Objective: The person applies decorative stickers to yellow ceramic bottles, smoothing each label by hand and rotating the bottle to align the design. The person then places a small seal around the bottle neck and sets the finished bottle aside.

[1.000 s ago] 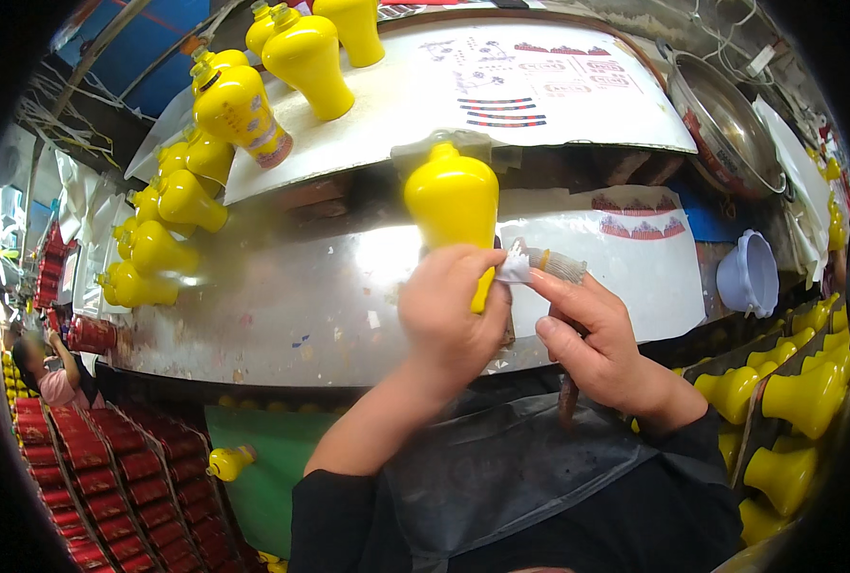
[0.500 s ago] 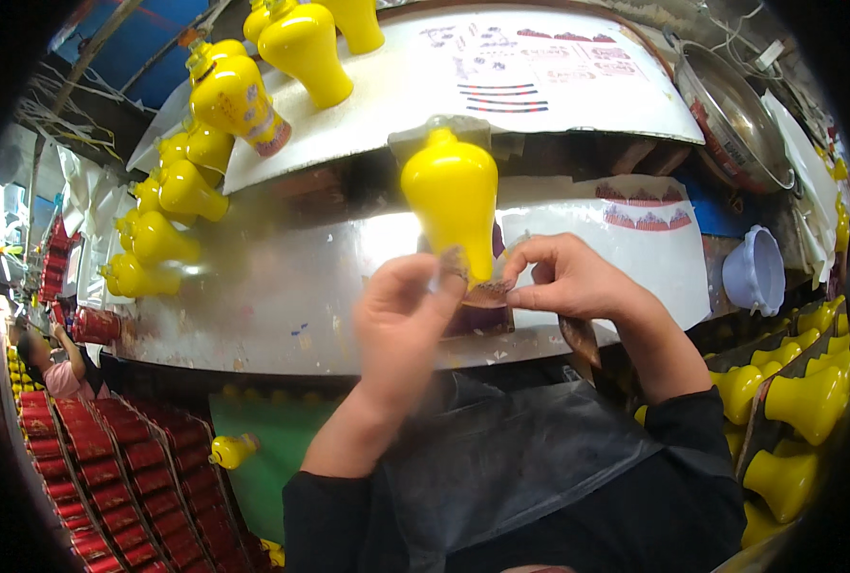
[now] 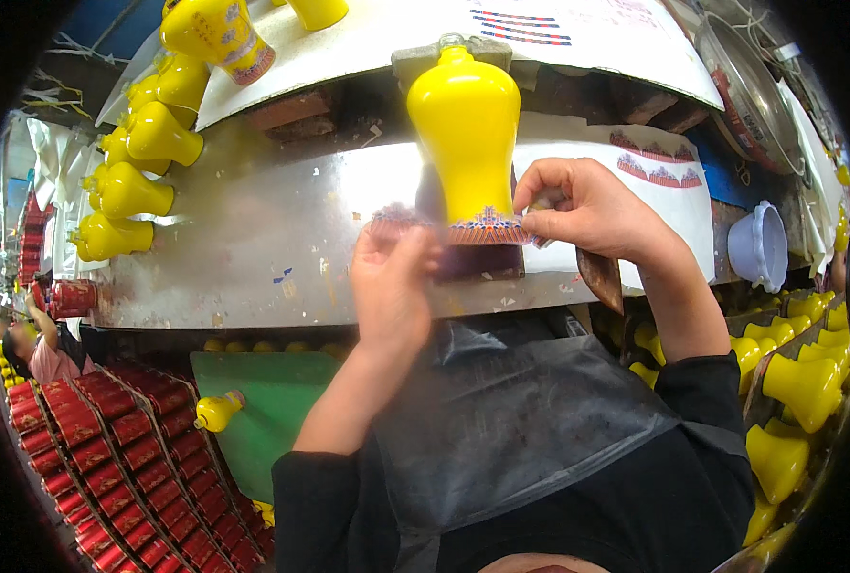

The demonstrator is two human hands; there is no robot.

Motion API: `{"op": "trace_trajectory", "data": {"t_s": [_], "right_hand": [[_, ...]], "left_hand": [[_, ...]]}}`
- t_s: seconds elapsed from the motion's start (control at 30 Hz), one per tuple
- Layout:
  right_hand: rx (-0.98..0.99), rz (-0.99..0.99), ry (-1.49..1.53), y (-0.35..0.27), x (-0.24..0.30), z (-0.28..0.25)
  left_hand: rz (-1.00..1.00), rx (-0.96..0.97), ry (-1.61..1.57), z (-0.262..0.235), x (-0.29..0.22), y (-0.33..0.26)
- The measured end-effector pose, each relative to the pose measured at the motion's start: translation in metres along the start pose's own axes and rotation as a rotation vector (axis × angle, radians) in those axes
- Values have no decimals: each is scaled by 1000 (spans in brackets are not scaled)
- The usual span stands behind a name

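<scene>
A glossy yellow bottle [image 3: 465,124] lies with its clear neck pointing away from me, propped on a grey block [image 3: 413,69]. Around its narrow lower end runs a patterned decal strip [image 3: 487,227] in blue, orange and pink. To the left of the bottle, my left hand [image 3: 392,282] pinches the strip's loose end, slightly blurred. My right hand [image 3: 592,210] has its fingers curled and pressed at the strip's other end, against the bottle's right side. Below that hand a brown, pointed flat piece [image 3: 600,281] sticks out; whether I hold it is unclear.
A metal-topped bench [image 3: 244,239] carries a white sheet [image 3: 673,224] with more decal strips. Yellow bottles [image 3: 134,191] lie at the left. A lilac basin [image 3: 757,248] stands right, above racked yellow bottles [image 3: 802,392]. Red boxes [image 3: 129,458] and another person [image 3: 53,353] are at left.
The decal strip now lies against the bottle's lower end, its left end drawn out leftward by my left hand. My right hand stays at the right side. The whole view has shifted.
</scene>
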State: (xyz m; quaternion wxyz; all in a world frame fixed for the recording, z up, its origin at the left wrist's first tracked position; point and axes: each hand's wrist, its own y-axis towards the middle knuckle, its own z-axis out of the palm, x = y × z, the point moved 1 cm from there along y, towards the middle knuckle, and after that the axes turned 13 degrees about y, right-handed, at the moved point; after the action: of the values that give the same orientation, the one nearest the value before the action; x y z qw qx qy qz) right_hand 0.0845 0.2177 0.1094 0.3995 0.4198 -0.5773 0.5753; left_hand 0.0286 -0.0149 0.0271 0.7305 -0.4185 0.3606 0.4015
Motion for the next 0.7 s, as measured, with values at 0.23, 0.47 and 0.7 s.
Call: {"op": "trace_trajectory", "data": {"t_s": [0.23,0.47,0.7], "right_hand": [[-74,11,-95,10,-10,-6],[-266,-197,-618,13,-20,-8],[-413,-235,-321,3,-22,9]], "left_hand": [[-32,-41,84,1,4,7],[93,-73,379,-7,9,18],[503,203,831,-3,2,47]]}}
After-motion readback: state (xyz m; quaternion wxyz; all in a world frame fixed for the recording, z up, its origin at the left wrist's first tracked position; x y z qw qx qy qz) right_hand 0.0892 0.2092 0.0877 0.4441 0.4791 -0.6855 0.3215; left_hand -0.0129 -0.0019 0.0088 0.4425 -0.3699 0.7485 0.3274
